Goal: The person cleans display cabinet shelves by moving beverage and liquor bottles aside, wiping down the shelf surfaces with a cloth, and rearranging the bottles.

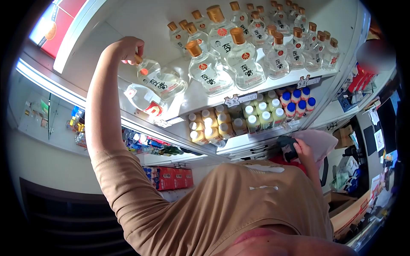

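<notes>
My left hand [128,50] is closed around the golden cap of a clear, gourd-shaped liquor bottle [157,81] with a round red seal and black characters. The bottle leans slightly at the left end of the white shelf. Just in front of it, a clear bottle [143,100] with a red-and-white label is partly hidden. Two big clear bottles [247,64] stand upright to the right. Lower down by my body, my right hand [304,151] grips a crumpled dark grey cloth [287,147]. Pale pinkish fabric [318,141] hangs beside that hand.
Many smaller gold-capped bottles [279,59] crowd the shelf's right side. Its front edge carries price tags [241,99]. Below stand white-capped drinks [213,123] and blue-capped bottles [294,104]. Red packs [175,178] sit low left; a cluttered counter [376,128] is at right.
</notes>
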The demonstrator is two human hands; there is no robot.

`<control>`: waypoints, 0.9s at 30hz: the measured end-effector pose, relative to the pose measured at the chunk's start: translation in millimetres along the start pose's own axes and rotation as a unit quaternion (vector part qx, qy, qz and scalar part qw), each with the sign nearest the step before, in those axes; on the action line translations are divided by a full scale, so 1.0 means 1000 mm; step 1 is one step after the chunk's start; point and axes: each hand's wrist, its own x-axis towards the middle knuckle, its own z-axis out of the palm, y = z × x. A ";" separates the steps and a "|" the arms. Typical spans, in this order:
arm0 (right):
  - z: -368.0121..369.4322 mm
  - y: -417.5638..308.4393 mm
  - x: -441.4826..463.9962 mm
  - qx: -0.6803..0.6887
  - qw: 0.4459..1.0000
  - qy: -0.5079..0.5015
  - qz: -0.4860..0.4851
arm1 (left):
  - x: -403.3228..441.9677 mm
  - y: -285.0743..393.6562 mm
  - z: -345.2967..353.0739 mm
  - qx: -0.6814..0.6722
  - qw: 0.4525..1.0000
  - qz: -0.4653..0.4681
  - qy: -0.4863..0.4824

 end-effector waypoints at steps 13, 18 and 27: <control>-0.001 0.004 0.003 0.011 1.000 -0.010 -0.015 | 0.008 -0.013 0.009 0.035 0.998 -0.045 0.014; -0.002 -0.008 0.002 0.019 1.000 -0.018 -0.001 | 0.012 -0.002 0.013 0.076 0.996 -0.033 0.034; 0.003 -0.002 0.007 0.014 0.999 -0.025 -0.034 | -0.037 0.119 0.019 -0.261 0.928 0.244 0.108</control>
